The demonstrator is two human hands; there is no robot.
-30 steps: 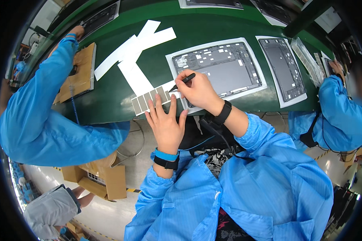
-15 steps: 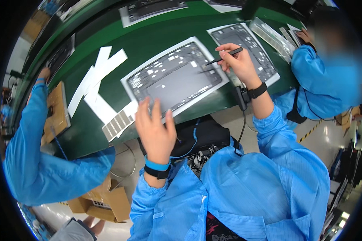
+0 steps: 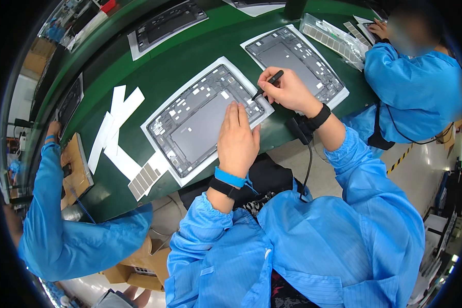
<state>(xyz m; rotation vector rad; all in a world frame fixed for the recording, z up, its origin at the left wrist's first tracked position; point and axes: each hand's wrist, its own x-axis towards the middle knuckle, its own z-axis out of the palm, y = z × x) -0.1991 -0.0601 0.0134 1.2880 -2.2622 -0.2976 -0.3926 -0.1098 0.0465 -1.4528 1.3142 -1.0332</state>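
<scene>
A grey tablet-like housing [image 3: 197, 134] dotted with small white pieces lies on a white sheet [image 3: 148, 128] on the green table. Fingers stretched out and close together, my left hand [image 3: 238, 141] rests flat on the housing's near right part. My right hand [image 3: 291, 92] pinches black tweezers [image 3: 275, 78], their tips down at the housing's right end. Whether the tips hold anything is too small to tell. A card of grey rectangular pads [image 3: 145, 180] lies by the sheet's lower left corner.
White paper strips [image 3: 123, 110] overlap on the left. A second housing [image 3: 295, 59] lies to the right, near clear bags of pad strips [image 3: 333, 41]. Another housing [image 3: 169, 23] is farther back. Blue-sleeved people [image 3: 416, 92] work on both sides; a brown board [image 3: 77, 164] lies left.
My left hand has moved from the housing's near edge onto its surface. The right hand's tweezers have come down to the right end. The view has shifted slightly.
</scene>
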